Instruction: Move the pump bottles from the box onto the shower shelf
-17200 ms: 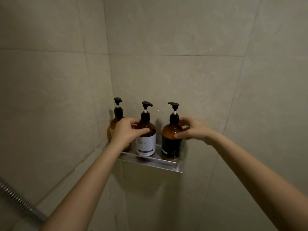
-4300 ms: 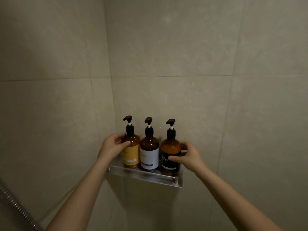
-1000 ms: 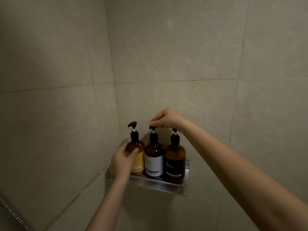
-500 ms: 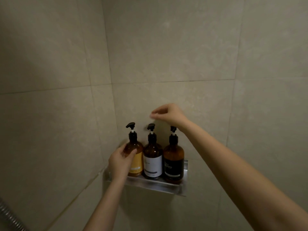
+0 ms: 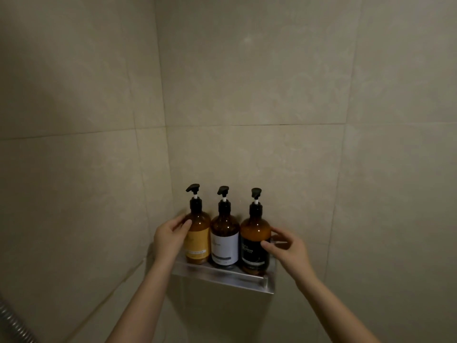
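Observation:
Three amber pump bottles stand upright in a row on the metal shower shelf (image 5: 223,275) in the tiled corner. The yellow-label bottle (image 5: 199,240) is on the left, the white-label bottle (image 5: 224,241) in the middle, the black-label bottle (image 5: 254,243) on the right. My left hand (image 5: 169,236) wraps around the left side of the yellow-label bottle. My right hand (image 5: 288,246) touches the right side of the black-label bottle with thumb and fingertips. The box is out of view.
Beige tiled walls meet in a corner just behind the shelf. A ribbed metal shower hose (image 5: 12,325) crosses the bottom left corner.
My right hand has come down from above the pump heads to the side of the black-label bottle. My left hand stays on the yellow-label bottle.

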Motion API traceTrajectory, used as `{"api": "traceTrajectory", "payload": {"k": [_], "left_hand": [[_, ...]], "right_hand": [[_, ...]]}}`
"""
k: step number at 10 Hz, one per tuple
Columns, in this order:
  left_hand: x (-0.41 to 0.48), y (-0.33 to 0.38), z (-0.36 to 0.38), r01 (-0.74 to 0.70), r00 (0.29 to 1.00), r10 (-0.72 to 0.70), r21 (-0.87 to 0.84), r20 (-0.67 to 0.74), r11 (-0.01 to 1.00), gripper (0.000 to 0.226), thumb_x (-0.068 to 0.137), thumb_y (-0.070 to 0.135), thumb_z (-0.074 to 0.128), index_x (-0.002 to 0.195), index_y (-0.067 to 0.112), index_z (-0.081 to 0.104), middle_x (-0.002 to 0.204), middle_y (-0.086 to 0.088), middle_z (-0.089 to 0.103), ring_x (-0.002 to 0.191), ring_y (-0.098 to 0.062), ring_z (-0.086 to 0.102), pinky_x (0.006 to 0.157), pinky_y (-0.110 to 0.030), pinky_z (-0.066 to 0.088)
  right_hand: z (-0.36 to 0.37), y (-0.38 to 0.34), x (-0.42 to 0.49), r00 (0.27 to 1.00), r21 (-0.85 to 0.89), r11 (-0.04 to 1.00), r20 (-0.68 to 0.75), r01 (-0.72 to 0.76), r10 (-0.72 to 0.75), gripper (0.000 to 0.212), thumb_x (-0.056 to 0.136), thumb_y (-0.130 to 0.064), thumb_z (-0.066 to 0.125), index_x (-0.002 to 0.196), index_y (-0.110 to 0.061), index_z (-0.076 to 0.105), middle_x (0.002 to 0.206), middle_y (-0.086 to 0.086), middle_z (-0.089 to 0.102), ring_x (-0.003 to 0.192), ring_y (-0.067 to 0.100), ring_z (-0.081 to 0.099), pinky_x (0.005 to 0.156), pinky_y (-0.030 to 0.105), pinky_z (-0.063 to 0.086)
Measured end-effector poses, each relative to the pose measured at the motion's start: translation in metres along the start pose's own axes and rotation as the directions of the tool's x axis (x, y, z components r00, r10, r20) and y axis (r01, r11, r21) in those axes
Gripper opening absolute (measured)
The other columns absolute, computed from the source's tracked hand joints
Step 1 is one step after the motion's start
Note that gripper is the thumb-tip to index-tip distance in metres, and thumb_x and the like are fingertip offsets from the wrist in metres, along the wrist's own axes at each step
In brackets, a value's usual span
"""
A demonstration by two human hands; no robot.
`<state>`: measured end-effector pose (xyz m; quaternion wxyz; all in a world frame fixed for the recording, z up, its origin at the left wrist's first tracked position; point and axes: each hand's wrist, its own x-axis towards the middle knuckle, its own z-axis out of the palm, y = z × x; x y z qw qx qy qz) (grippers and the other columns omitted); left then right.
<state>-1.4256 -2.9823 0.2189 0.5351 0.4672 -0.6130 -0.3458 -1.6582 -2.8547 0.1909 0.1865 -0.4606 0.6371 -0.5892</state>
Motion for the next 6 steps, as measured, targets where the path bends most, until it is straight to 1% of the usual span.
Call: {"api": "traceTrajectory", "payload": {"k": [1, 2, 4, 5, 6], "left_hand": [[0.000, 0.001, -0.001, 0.005, 1.000, -0.005, -0.005, 0.013, 1.000, 0.040, 0.087, 0.013, 0.061, 0.126, 0.004, 0.057, 0.127, -0.015, 0.061, 0.115, -0.022, 0.058, 0.090, -0.023, 0.041], [-0.002, 0.002, -0.001, 0.017, 1.000, -0.017, -0.020, 0.020, 1.000, 0.041, 0.088, 0.013, 0.060, 0.127, 0.003, 0.056, 0.128, -0.014, 0.060, 0.117, -0.021, 0.057, 0.091, -0.023, 0.041], [0.000, 0.003, -0.001, 0.024, 0.999, -0.024, -0.010, 0.047, 1.000, 0.041, 0.089, 0.011, 0.058, 0.129, 0.003, 0.054, 0.131, -0.015, 0.058, 0.120, -0.024, 0.055, 0.093, -0.025, 0.040], [-0.005, 0.008, -0.006, 0.022, 0.996, -0.026, 0.042, 0.084, 0.999, 0.045, 0.092, 0.015, 0.054, 0.135, 0.006, 0.048, 0.137, -0.012, 0.053, 0.126, -0.023, 0.050, 0.099, -0.027, 0.037], [-0.013, 0.016, -0.011, 0.018, 1.000, -0.018, 0.095, -0.001, 0.995, 0.044, 0.095, 0.023, 0.049, 0.136, 0.007, 0.047, 0.140, -0.012, 0.050, 0.128, -0.024, 0.047, 0.104, -0.032, 0.034]], "right_hand": [[0.001, -0.001, -0.001, 1.000, -0.007, 1.000, -0.017, -0.002, 0.002, 0.051, 0.074, -0.021, 0.078, 0.121, -0.017, 0.060, 0.100, 0.000, 0.065, 0.097, 0.018, 0.061, 0.085, 0.037, 0.055], [0.001, -0.005, -0.004, 1.000, -0.003, 1.000, -0.013, -0.020, 0.020, 0.052, 0.075, -0.022, 0.077, 0.123, -0.016, 0.059, 0.104, 0.003, 0.064, 0.099, 0.020, 0.061, 0.087, 0.040, 0.054], [-0.002, -0.009, -0.003, 0.999, -0.037, 0.999, 0.023, -0.033, 0.033, 0.056, 0.076, -0.024, 0.075, 0.128, -0.017, 0.055, 0.110, 0.006, 0.064, 0.101, 0.022, 0.062, 0.088, 0.042, 0.055], [-0.002, -0.011, -0.005, 0.996, -0.111, 0.993, 0.078, -0.045, 0.054, 0.062, 0.077, -0.028, 0.074, 0.132, -0.021, 0.049, 0.113, 0.005, 0.061, 0.098, 0.018, 0.061, 0.080, 0.031, 0.054], [-0.011, -0.022, -0.002, 0.996, -0.194, 0.979, 0.056, -0.056, 0.068, 0.064, 0.078, -0.026, 0.073, 0.135, -0.021, 0.044, 0.117, 0.006, 0.058, 0.095, 0.015, 0.059, 0.072, 0.023, 0.050]]}}
